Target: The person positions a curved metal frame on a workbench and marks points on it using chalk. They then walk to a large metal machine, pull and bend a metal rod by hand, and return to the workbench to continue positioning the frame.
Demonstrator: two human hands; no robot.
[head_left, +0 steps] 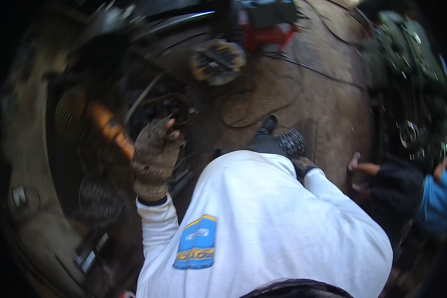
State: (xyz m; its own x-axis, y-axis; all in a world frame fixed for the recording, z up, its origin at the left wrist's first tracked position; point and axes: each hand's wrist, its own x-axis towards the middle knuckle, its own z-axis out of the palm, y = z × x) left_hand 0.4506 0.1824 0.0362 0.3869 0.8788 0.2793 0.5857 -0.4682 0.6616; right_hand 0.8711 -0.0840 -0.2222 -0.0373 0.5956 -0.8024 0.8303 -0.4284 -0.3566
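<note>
My left hand point(156, 154), in a worn brown knitted glove with bare fingertips showing, is raised at the left with its fingers half bent and apart. Nothing shows between them. An orange cylinder point(111, 130) is just behind it, blurred. Low by my right leg, my right hand point(303, 166) wears a dark glove and is partly covered by my white sleeve. It meets a dark, speckled, ridged bundle point(290, 142) that looks metallic; its kind is unclear. The fingers of this hand are mostly hidden but appear closed on the bundle's near end.
A round spool-like object point(217, 61) stands on the floor ahead, near a red stand point(268, 37). A black cable point(318, 74) runs and loops over the floor. Dark machinery point(412, 54) lines the right side. A person in blue point(436, 203) is close at the right.
</note>
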